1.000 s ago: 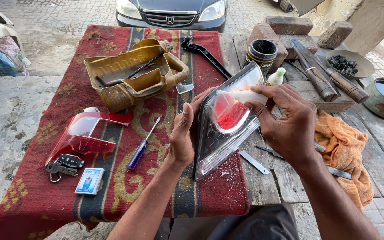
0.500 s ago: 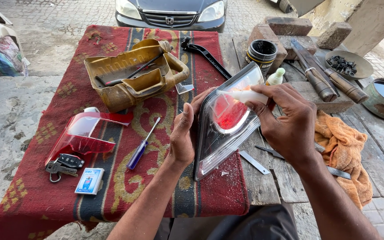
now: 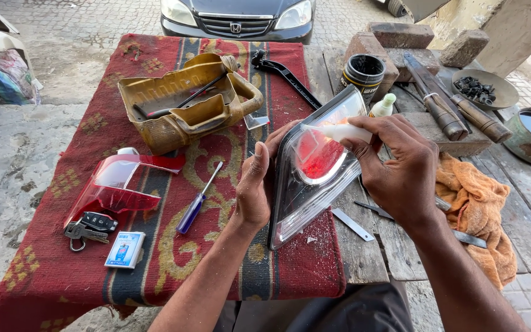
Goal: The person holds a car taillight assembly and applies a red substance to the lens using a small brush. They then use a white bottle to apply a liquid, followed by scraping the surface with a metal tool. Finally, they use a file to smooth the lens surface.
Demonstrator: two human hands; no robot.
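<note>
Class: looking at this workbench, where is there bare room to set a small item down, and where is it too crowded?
Free: the rug near the front edge, below the small box; also between the screwdriver and the left hand. Crowded: the planks around the tin, wooden-handled tools and orange cloth.

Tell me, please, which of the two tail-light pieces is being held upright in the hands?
The clear-rimmed tail-light housing, propped on edge between the left hand and right hand. The loose red lens lies untouched on the rug.
</note>
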